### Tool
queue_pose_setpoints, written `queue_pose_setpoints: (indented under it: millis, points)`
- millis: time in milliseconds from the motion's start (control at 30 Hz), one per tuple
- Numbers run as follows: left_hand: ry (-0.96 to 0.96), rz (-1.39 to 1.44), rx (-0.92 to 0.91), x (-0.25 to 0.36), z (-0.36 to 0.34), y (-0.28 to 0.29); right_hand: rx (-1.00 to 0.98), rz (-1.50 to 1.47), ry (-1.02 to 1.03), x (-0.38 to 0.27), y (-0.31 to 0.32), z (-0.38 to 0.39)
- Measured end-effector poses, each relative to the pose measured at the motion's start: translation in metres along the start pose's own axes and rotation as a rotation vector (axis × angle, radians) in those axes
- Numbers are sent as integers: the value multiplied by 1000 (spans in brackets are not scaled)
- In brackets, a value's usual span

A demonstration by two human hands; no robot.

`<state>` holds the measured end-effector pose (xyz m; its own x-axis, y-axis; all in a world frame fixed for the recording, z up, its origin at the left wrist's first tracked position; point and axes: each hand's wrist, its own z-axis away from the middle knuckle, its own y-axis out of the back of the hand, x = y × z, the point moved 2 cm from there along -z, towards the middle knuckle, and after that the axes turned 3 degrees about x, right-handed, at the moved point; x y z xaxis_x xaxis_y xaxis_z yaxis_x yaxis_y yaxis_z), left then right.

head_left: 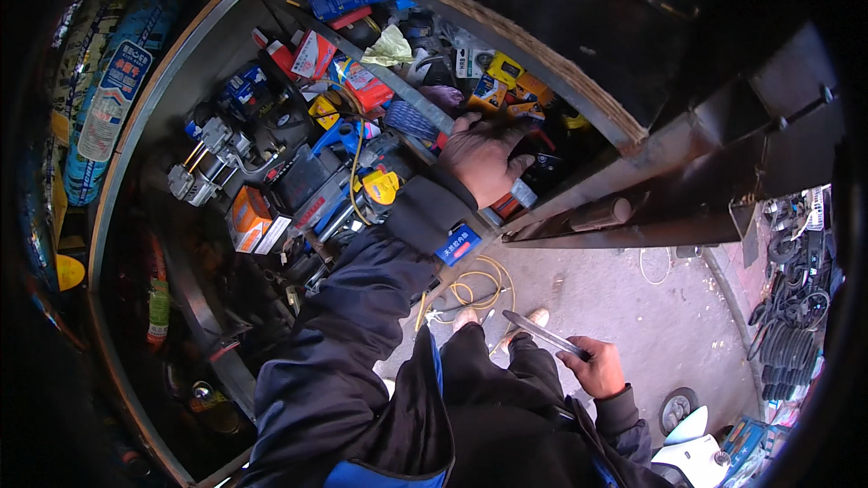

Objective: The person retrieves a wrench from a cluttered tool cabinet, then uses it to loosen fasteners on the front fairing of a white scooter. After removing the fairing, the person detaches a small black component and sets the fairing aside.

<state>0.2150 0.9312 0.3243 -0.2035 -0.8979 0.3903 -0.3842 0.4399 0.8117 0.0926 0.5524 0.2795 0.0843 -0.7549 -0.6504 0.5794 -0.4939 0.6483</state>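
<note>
My left hand (479, 155) reaches into the far right compartment of a cluttered cabinet shelf, its thumb apart from the other fingers. Nothing shows in its grasp, and some fingertips are in shadow. Close to it lie small yellow boxes (489, 92), a coil of purple-blue cord (410, 120) and a metal divider strip (407, 90). A blue box (458, 244) sits at the shelf's front edge beside my left wrist. My right hand (597, 367), lower down over the floor, is closed on a long flat metal bar (542, 334) pointing up and left.
The cabinet's wooden edge (542, 50) and a dark metal beam (651, 163) bound the reach. A metal hand pump (212, 161) and an orange-white box (256, 220) fill the left compartment. A yellow hose (479, 294) loops by my shoes. Goods (791, 325) stand at the right.
</note>
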Motion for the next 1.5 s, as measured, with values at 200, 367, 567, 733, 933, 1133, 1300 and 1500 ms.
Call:
queue_pose_setpoints:
  millis: [200, 367, 567, 733, 933, 1133, 1300, 1500]
  points:
    - [137, 287, 165, -22, 10, 1, 35, 8, 76, -6, -4, 12]
    - [484, 1071, 677, -72, 107, 33, 16, -15, 2, -3, 1, 29]
    - [1059, 1236, 516, 33, 280, -12, -23, -31, 136, -7, 10, 23]
    - [1318, 1450, 240, 177, 311, -67, -86, -81, 269, 5, 15, 27]
    - [1200, 1452, 170, 242, 271, -95, -147, -117, 415, 60, 22, 48]
    - [1179, 1409, 177, 315, 259, -114, -138, -285, 372, 131, 63, 70]
    - [1214, 1496, 162, 373, 234, -149, -103, -194, 343, 178, 113, 84]
    - [1138, 1454, 79, 399, 183, -195, -12, -292, 234, 241, 157, 82]
